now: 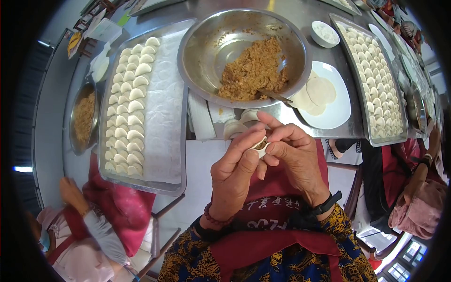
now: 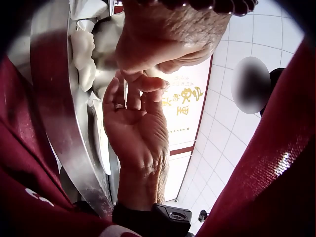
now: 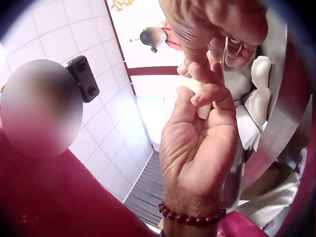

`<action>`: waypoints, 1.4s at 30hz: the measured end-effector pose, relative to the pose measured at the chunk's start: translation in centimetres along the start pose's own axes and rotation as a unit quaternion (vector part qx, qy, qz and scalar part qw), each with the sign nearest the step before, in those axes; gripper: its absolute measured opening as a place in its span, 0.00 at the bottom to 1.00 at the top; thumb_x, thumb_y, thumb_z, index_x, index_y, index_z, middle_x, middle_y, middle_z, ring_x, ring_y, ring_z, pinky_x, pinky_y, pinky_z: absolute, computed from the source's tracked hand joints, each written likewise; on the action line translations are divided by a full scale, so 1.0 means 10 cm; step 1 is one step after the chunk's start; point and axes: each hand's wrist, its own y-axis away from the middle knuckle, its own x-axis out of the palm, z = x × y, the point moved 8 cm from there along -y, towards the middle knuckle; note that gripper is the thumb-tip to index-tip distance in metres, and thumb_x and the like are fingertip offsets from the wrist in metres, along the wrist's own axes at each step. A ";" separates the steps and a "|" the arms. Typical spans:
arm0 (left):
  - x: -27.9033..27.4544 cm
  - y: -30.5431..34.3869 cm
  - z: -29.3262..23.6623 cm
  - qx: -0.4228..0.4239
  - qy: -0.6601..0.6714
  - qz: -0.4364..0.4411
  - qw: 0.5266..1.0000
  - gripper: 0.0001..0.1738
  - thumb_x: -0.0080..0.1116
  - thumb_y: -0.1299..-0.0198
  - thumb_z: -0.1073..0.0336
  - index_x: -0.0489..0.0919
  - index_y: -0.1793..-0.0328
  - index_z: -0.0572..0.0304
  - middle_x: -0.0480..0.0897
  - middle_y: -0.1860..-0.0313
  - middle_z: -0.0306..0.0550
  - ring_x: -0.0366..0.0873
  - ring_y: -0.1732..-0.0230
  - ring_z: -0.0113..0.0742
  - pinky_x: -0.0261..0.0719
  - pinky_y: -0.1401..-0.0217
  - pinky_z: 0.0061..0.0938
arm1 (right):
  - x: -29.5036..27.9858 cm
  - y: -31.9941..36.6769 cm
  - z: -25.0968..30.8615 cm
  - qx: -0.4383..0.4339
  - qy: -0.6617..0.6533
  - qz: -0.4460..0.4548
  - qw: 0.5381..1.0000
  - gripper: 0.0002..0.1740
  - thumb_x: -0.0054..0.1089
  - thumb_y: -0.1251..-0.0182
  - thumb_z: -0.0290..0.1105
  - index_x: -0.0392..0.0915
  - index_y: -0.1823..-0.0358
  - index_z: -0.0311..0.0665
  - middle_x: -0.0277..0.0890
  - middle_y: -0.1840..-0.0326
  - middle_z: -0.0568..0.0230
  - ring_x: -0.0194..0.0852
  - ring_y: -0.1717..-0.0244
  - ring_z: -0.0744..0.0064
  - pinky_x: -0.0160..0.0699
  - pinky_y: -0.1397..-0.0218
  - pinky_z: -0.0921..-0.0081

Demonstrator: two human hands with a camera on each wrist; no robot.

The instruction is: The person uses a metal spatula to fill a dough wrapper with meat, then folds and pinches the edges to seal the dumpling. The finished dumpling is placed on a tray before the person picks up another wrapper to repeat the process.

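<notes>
Both hands meet in front of the apron, over the table's near edge, around one half-folded dumpling [image 1: 260, 151]. Brown filling shows through its open top. My left hand [image 1: 237, 162] pinches the wrapper between thumb and fingers from the left. From the other side, my right hand [image 1: 292, 152] pinches its edge with thumb and forefinger. In the left wrist view a thin pale edge of dough stands among the fingers of the right hand [image 2: 138, 133]. The left hand [image 3: 197, 143] in the right wrist view curls its fingers around the pale dough.
Beyond the hands stands a steel bowl [image 1: 206, 51] of brown filling with a utensil. A white plate [image 1: 336, 110] holds round wrappers; a small bowl [image 1: 325, 35] holds white powder. Dumpling trays [image 1: 164, 160] [image 1: 376, 142] flank them. Several dumplings [image 1: 233, 128] lie at the table edge; people sit either side.
</notes>
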 end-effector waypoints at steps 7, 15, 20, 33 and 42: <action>-0.01 0.01 0.05 -0.040 0.020 -0.013 0.999 0.25 0.42 0.22 0.66 0.62 0.24 0.73 0.78 0.41 0.57 0.80 0.57 0.36 0.74 0.63 0.23 | -0.02 0.00 0.03 0.050 0.059 -0.002 0.997 0.14 0.62 0.33 0.19 0.80 0.47 0.27 0.66 0.28 0.48 0.75 0.67 0.81 0.83 0.60 0.78; 0.04 0.01 0.08 -0.051 -0.006 0.060 0.997 0.26 0.41 0.22 0.66 0.60 0.23 0.75 0.78 0.44 0.58 0.80 0.57 0.36 0.74 0.64 0.23 | -0.03 0.03 0.03 0.118 0.070 0.021 0.990 0.09 0.61 0.33 0.18 0.82 0.53 0.27 0.75 0.37 0.48 0.76 0.71 0.77 0.83 0.63 0.77; 0.04 0.01 0.09 -0.044 -0.009 0.054 0.998 0.26 0.42 0.22 0.66 0.61 0.24 0.74 0.78 0.42 0.58 0.80 0.57 0.36 0.75 0.63 0.23 | -0.08 0.03 0.03 0.037 0.026 0.017 0.999 0.05 0.60 0.33 0.18 0.82 0.57 0.28 0.74 0.35 0.45 0.80 0.61 0.74 0.84 0.59 0.76; -0.02 0.03 0.13 -0.074 -0.034 0.070 0.994 0.26 0.42 0.22 0.60 0.67 0.28 0.77 0.78 0.40 0.57 0.80 0.55 0.35 0.74 0.61 0.24 | -0.04 0.01 0.17 -0.059 0.227 0.068 0.970 0.08 0.68 0.40 0.19 0.82 0.60 0.36 0.79 0.38 0.49 0.60 0.23 0.58 0.62 0.25 0.62; -0.02 -0.02 0.08 -0.091 -0.042 0.058 0.993 0.32 0.39 0.21 0.53 0.64 0.27 0.78 0.76 0.36 0.57 0.80 0.54 0.36 0.74 0.61 0.25 | -0.05 0.03 0.13 -0.018 0.291 0.052 0.955 0.15 0.68 0.40 0.21 0.85 0.51 0.37 0.80 0.39 0.59 0.61 0.24 0.60 0.61 0.25 0.64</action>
